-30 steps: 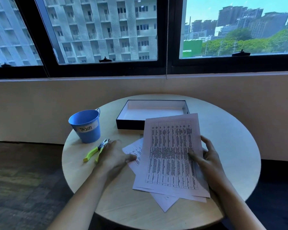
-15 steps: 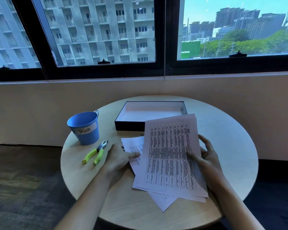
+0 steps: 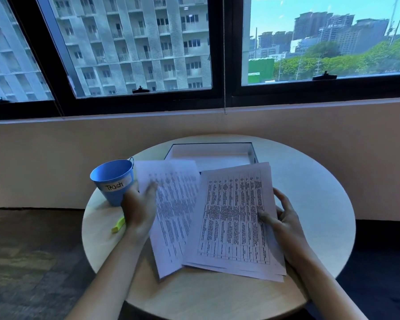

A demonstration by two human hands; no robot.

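Observation:
My right hand point(image 3: 281, 224) grips the right edge of a stack of printed table sheets point(image 3: 233, 218), thumb on top, held just above the round table point(image 3: 310, 188). My left hand point(image 3: 139, 210) holds a separate printed sheet point(image 3: 173, 209) by its left edge, lifted and tilted, blurred by motion. That sheet overlaps the stack's left side. Only the tip of a yellow-green handled tool point(image 3: 118, 225) shows from under my left wrist.
A blue bucket labelled "Trash" point(image 3: 113, 181) stands at the table's left. A shallow black box with a white inside point(image 3: 217, 153) lies open at the back. Behind the table are a wall and windows. Dark floor lies to the left.
My left hand took hold of the lower sheet and raised it out to the left of the stack. The right hand keeps its hold on the stack.

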